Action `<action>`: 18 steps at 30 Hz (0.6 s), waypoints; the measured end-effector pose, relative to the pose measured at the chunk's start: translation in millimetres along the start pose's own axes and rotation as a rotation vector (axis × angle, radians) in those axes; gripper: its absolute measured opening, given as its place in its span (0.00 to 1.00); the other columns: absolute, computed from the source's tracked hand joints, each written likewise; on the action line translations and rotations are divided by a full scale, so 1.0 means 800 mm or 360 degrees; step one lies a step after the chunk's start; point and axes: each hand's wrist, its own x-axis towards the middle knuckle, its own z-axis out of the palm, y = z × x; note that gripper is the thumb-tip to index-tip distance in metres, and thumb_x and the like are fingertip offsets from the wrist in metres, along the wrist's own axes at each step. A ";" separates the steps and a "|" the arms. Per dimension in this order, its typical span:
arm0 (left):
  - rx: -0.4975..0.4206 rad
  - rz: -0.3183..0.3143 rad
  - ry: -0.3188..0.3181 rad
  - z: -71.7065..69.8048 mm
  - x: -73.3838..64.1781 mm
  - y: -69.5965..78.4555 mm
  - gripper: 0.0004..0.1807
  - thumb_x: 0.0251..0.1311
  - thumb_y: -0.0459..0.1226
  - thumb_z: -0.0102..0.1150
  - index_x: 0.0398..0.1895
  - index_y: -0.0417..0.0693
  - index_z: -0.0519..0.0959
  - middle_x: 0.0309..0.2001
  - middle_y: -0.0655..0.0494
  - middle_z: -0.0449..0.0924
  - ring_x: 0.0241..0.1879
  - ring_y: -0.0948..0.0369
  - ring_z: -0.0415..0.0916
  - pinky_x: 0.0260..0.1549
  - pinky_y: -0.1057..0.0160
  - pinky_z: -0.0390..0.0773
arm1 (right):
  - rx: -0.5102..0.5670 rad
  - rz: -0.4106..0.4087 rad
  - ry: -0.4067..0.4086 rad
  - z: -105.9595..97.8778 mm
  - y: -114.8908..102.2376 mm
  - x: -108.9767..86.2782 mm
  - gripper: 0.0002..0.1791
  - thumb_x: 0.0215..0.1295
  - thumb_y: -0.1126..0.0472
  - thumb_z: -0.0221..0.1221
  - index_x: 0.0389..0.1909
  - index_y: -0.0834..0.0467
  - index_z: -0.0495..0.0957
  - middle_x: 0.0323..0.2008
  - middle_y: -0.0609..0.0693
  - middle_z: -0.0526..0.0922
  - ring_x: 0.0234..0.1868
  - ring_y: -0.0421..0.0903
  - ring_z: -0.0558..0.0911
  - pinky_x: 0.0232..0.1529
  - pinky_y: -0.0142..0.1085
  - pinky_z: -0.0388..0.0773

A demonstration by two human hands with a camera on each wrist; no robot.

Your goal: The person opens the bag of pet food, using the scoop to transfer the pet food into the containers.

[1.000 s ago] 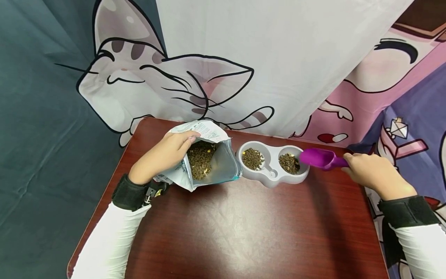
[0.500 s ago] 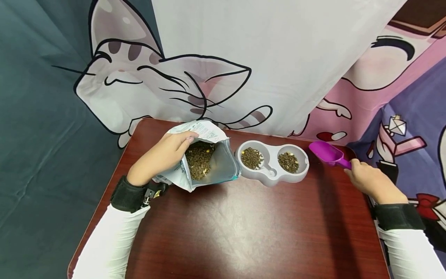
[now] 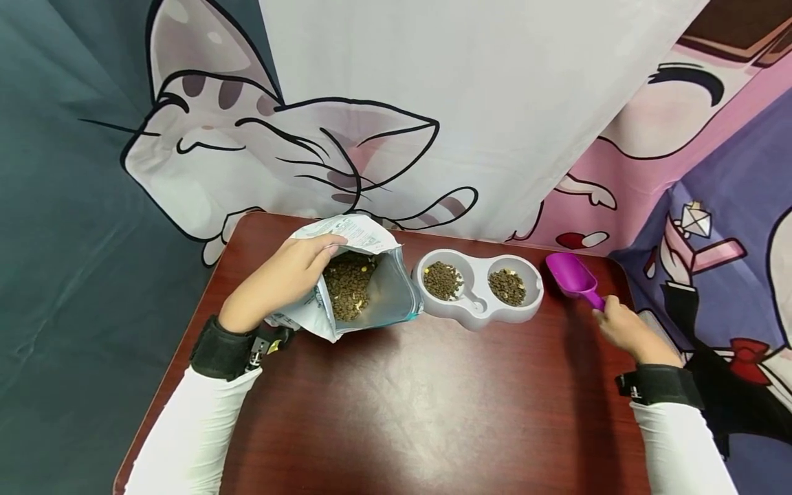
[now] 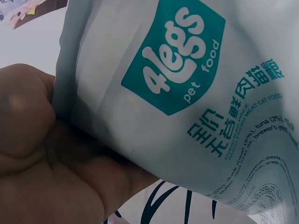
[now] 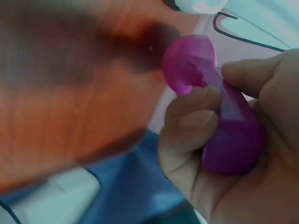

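Observation:
My left hand [image 3: 291, 271] grips the top edge of a cat food bag [image 3: 371, 237], whose wide mouth shows brown kibble [image 3: 348, 285] inside. The left wrist view gives the bag's printed front [image 4: 154, 126] with a teal label, the thumb and palm beside its edge. In my right hand [image 3: 631, 330] is a purple scoop [image 3: 572, 273], held by its handle above the table's right end; its bowl looks empty. Fingers curl round the scoop's handle [image 5: 233, 140] in the right wrist view. Between the hands stands a grey double pet bowl [image 3: 479, 313] with kibble in both hollows.
The reddish-brown table [image 3: 421, 412] has rounded corners. Its back edge meets a hanging cloth [image 3: 495, 124] printed with cartoon cats. The bag's lower corner lies close beside the bowl's left side.
My right hand has drawn the purple scoop away from the right bowl hollow, to the right and nearer to me. The left hand and the bag keep their place; the view shifts slightly.

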 end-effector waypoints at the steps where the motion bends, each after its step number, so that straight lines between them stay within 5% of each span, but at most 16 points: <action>1: -0.0003 -0.0007 0.0001 0.000 0.000 0.000 0.19 0.73 0.35 0.41 0.61 0.40 0.74 0.59 0.46 0.77 0.64 0.52 0.70 0.64 0.49 0.68 | 0.0023 0.0006 0.0003 0.007 0.000 0.002 0.20 0.72 0.62 0.43 0.50 0.78 0.60 0.24 0.61 0.73 0.26 0.54 0.73 0.26 0.44 0.69; 10: -0.0015 0.0000 0.0010 0.000 -0.001 0.000 0.18 0.73 0.35 0.41 0.60 0.41 0.75 0.58 0.46 0.78 0.64 0.51 0.70 0.64 0.49 0.68 | 0.0207 0.0146 0.0100 0.060 0.001 0.011 0.22 0.74 0.60 0.39 0.52 0.78 0.58 0.28 0.62 0.71 0.30 0.57 0.73 0.30 0.47 0.70; 18: -0.0030 0.0014 0.0020 0.002 -0.001 -0.002 0.18 0.73 0.34 0.40 0.60 0.40 0.75 0.58 0.46 0.78 0.63 0.52 0.71 0.64 0.49 0.69 | 0.0311 0.0337 0.0133 0.091 -0.010 0.010 0.27 0.75 0.55 0.36 0.60 0.75 0.51 0.43 0.79 0.72 0.42 0.70 0.75 0.39 0.57 0.72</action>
